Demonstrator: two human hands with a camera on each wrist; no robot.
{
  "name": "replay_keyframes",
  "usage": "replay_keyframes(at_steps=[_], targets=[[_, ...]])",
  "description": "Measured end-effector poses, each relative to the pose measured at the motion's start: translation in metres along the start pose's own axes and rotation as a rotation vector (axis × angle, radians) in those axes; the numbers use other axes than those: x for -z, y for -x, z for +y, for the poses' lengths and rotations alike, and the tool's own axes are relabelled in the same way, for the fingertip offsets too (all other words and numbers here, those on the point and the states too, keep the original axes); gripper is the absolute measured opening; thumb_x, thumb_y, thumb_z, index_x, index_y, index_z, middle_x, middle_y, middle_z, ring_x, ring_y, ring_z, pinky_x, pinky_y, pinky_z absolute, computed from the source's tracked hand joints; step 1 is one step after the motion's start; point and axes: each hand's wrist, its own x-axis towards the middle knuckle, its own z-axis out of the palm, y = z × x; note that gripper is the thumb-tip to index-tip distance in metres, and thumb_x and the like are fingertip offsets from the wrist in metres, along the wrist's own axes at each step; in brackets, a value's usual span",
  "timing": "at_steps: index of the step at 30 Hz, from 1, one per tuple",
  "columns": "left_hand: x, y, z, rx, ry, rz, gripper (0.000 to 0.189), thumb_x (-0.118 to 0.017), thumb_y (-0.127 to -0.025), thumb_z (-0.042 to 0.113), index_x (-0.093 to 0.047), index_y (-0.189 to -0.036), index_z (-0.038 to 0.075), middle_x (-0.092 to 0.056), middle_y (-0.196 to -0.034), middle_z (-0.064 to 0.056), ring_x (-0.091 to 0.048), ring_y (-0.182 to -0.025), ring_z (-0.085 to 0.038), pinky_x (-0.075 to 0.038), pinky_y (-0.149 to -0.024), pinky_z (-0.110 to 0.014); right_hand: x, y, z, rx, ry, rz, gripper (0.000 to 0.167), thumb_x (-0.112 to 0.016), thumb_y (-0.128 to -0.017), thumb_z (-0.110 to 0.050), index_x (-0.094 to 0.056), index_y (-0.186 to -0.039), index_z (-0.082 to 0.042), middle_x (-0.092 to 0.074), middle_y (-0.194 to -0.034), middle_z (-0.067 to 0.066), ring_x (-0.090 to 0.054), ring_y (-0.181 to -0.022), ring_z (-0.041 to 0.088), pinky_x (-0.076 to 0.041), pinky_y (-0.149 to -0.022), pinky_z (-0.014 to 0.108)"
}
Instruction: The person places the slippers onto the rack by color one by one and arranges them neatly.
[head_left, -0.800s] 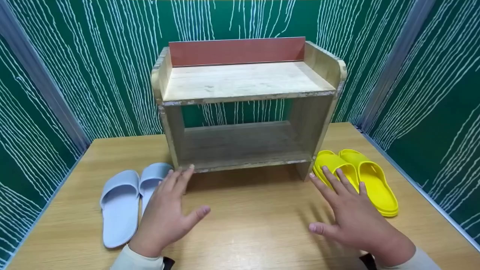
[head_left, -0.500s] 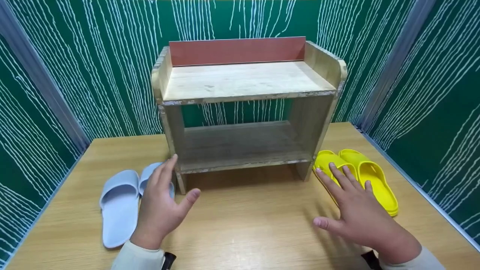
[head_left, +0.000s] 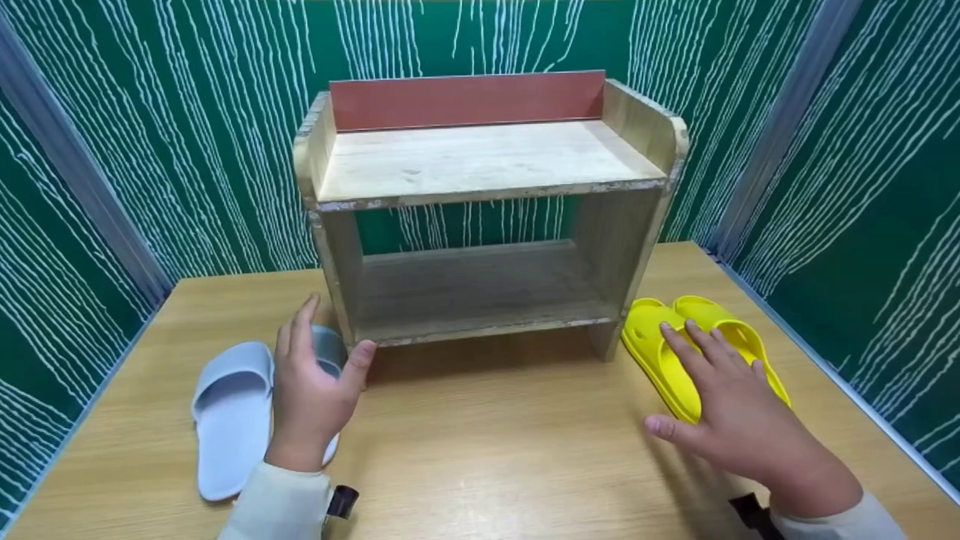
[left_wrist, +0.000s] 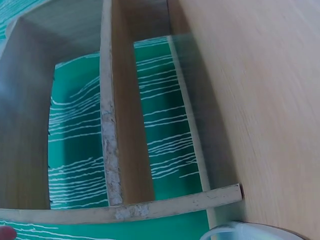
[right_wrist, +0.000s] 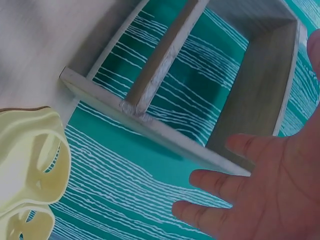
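My left hand (head_left: pixel 311 394) hovers with spread fingers over the grey-blue slippers (head_left: pixel 234 420), hiding much of the inner one. On the other side my right hand (head_left: pixel 739 420) reaches over the yellow slippers (head_left: pixel 651 337), fingers straight and apart, covering part of them. Neither hand holds anything. Between them stands a small two-tier wooden shelf (head_left: pixel 491 161) with a red back strip and worn, chipped front edges. In the right wrist view the open palm (right_wrist: pixel 270 195) shows beside the shelf's side panel (right_wrist: pixel 165 137). Only a fingertip (left_wrist: pixel 7 233) shows in the left wrist view.
The shelf and both pairs of slippers stand on a light wood table (head_left: pixel 487 450). Green walls (head_left: pixel 862 225) with white drip lines close in the back and both sides. Metal strips (head_left: pixel 780 127) run up the corners.
My left hand has drawn left, away from the shelf's front, and turned more upright. My right hand has shifted slightly right over the yellow slippers. The view has tilted a little.
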Motion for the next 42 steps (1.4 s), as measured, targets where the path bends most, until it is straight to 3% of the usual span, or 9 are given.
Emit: replay_keyframes(at_steps=[2,9,15,20,29,35,42], targets=[[0.0,-0.003,-0.001,0.014,0.017,0.007,0.088,-0.072,-0.096,0.049,-0.03,-0.166,0.018,-0.035,-0.165,-0.015,-0.037,-0.149,-0.036,-0.036,-0.118,-0.068,0.001,-0.001,0.004,-0.01,0.005,0.006,0.12,-0.071,-0.08,-0.079,-0.015,-0.171,-0.023,-0.018,-0.171,0.027,-0.017,-0.153,0.058,-0.016,-0.105,0.09],[-0.007,-0.01,-0.008,0.036,0.076,0.039,0.082,-0.07,-0.098,0.045,-0.031,-0.165,0.017,-0.034,-0.167,-0.015,-0.034,-0.152,-0.037,-0.031,-0.121,-0.067,0.002,-0.004,0.012,-0.048,-0.002,0.015,0.123,-0.073,-0.08,-0.077,-0.012,-0.171,-0.022,-0.02,-0.169,0.031,-0.023,-0.147,0.06,-0.048,-0.087,0.08],[-0.014,-0.015,-0.015,0.059,0.11,0.08,0.08,-0.07,-0.1,0.039,-0.031,-0.165,0.015,-0.035,-0.166,-0.015,-0.036,-0.152,-0.037,-0.033,-0.121,-0.064,0.002,-0.007,0.015,-0.061,-0.023,0.009,0.123,-0.072,-0.081,-0.077,-0.01,-0.171,-0.022,-0.019,-0.168,0.032,-0.025,-0.146,0.061,-0.049,-0.088,0.078],[-0.018,-0.02,-0.017,0.079,0.139,0.078,0.077,-0.067,-0.102,0.041,-0.032,-0.164,0.01,-0.039,-0.164,-0.017,-0.039,-0.15,-0.038,-0.034,-0.122,-0.061,0.004,-0.009,0.019,-0.08,-0.04,0.015,0.123,-0.075,-0.082,-0.074,-0.01,-0.171,-0.02,-0.018,-0.168,0.034,-0.027,-0.143,0.063,-0.049,-0.087,0.078],[-0.023,-0.02,-0.024,0.166,0.201,0.032,0.068,-0.06,-0.107,0.037,-0.034,-0.162,0.006,-0.043,-0.16,-0.021,-0.042,-0.147,-0.037,-0.034,-0.124,-0.056,0.003,-0.011,0.028,-0.112,-0.073,0.015,0.124,-0.076,-0.082,-0.073,-0.011,-0.17,-0.014,-0.017,-0.168,0.035,-0.027,-0.143,0.065,-0.046,-0.09,0.078],[-0.031,-0.017,-0.026,0.188,0.216,-0.002,0.059,-0.056,-0.11,0.034,-0.038,-0.158,0.005,-0.046,-0.157,-0.021,-0.041,-0.147,-0.036,-0.03,-0.125,-0.056,-0.001,-0.011,0.036,-0.132,-0.068,0.005,0.123,-0.074,-0.083,-0.074,-0.015,-0.169,-0.011,-0.019,-0.166,0.035,-0.03,-0.14,0.064,-0.047,-0.092,0.077],[-0.038,-0.016,-0.03,0.225,0.232,0.01,0.051,-0.052,-0.112,0.029,-0.043,-0.155,0.003,-0.047,-0.156,-0.02,-0.042,-0.147,-0.035,-0.032,-0.125,-0.054,-0.001,-0.012,0.041,-0.152,-0.058,-0.018,0.123,-0.071,-0.083,-0.077,-0.016,-0.168,-0.007,-0.019,-0.166,0.037,-0.029,-0.14,0.064,-0.043,-0.092,0.08]])
